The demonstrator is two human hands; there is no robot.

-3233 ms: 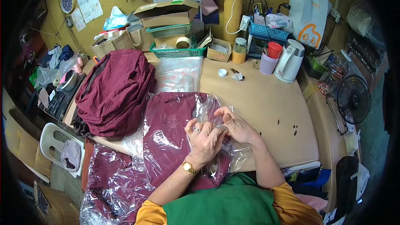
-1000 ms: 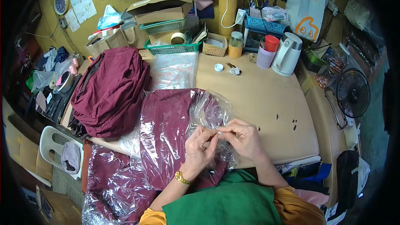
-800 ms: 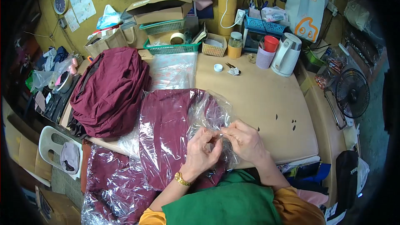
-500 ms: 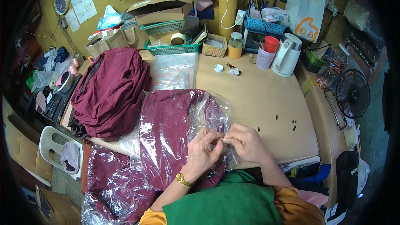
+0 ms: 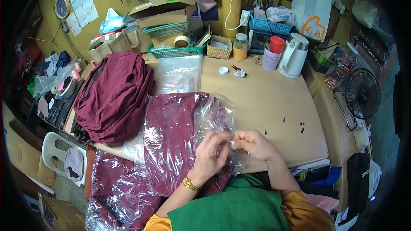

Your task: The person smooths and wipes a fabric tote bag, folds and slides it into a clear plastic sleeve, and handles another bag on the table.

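Note:
Maroon folded fabric in a clear plastic bag (image 5: 171,141) lies flat at the table's front edge. My left hand (image 5: 209,152), with a gold watch on its wrist, rests over the bag's right part, thumb and fingers curled in a pinch. Close beside it, fingertips nearly touching, my right hand (image 5: 255,146) is closed too. Crinkled clear film shows between and below the two sets of fingertips; the exact bit pinched is partly hidden. A second maroon bundle (image 5: 124,192) in clear plastic hangs lower, left of my left forearm.
A maroon fabric pile (image 5: 115,98) stands at the left. Flat plastic bags (image 5: 177,75) lie behind the wrapped bundle. Small snips (image 5: 237,69) and a white lid (image 5: 223,70) lie farther back, near a kettle (image 5: 294,55). A white chair (image 5: 53,149) stands left; a fan (image 5: 361,93) right.
My right fingers have curled in closer to the left ones, and more clear film shows beneath them. The small pale strip seen between the fingertips no longer shows. The bundles stay put.

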